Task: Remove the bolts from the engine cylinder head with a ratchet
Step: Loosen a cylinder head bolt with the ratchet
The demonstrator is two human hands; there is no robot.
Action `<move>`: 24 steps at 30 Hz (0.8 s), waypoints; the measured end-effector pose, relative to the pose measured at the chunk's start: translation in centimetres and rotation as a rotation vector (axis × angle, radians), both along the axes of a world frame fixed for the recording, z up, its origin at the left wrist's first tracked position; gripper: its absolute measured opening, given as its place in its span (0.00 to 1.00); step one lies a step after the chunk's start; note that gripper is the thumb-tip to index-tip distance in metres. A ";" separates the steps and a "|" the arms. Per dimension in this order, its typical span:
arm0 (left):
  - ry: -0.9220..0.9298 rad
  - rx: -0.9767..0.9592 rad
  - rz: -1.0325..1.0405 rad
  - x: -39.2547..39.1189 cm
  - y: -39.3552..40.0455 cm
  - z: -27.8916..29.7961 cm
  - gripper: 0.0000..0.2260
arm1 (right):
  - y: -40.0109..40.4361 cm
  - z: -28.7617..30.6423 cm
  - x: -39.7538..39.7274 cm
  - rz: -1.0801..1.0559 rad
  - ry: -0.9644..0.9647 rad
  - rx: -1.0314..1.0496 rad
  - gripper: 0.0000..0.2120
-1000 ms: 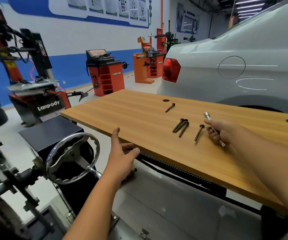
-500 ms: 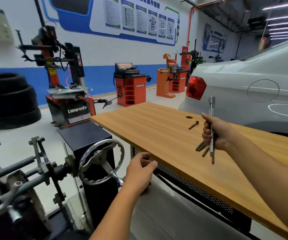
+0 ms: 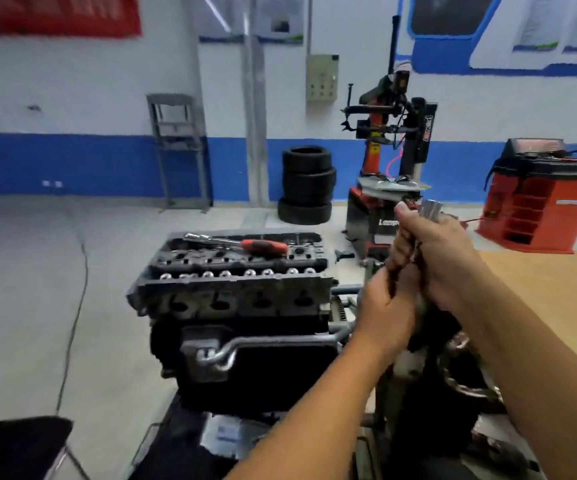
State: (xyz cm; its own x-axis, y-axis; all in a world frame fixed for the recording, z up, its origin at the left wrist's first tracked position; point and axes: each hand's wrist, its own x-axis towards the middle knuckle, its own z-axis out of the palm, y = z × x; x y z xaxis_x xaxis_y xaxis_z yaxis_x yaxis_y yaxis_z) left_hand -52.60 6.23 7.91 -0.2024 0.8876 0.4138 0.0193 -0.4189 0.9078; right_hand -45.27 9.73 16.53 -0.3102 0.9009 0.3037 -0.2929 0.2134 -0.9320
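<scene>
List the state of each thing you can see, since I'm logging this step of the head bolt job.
ratchet: lying untouched on top of the cylinder head
cylinder head: still mounted on the engine, top open
extension bar: upright, gripped by the right hand
right hand: curled around the bar
left hand: holds the bar's lower end
tyres: stacked by the wall

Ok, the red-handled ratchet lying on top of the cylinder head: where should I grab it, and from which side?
Take the ratchet by its red handle, coming down from above on the right end. It lies flat across the top of the cylinder head, handle pointing right toward both hands, metal shank and head pointing left. The handle is the thickest part and nothing covers it.
</scene>
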 end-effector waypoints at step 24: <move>-0.398 0.383 0.761 -33.2 2.5 9.4 0.17 | 11.9 -0.3 -22.8 0.073 -1.410 0.854 0.16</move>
